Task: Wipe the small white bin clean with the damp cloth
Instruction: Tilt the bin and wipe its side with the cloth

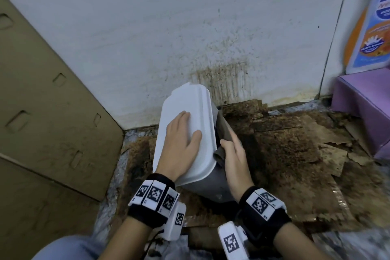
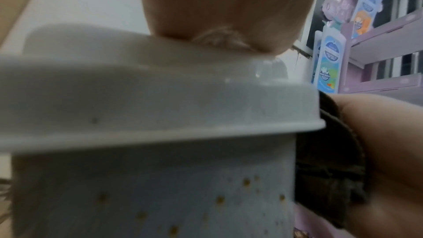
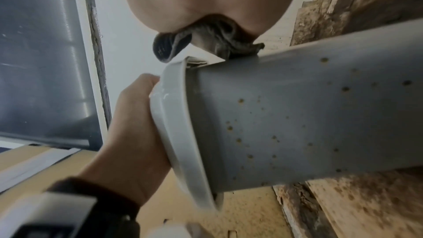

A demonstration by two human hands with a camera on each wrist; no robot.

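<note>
Glossy plastic bin [image 3: 286,115], rough cloth [image 3: 219,41]

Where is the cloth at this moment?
In the head view the cloth sits right of centre, held by the right hand against the right side of the bin, just below its lid rim; the left hand rests on the lid.

The small white plastic bin [image 3: 297,115] has a grey body flecked with brown spots; the crumpled damp cloth [image 3: 219,42] is dark brown-grey; the wall [image 1: 190,27] is white, brown-spattered.
</note>
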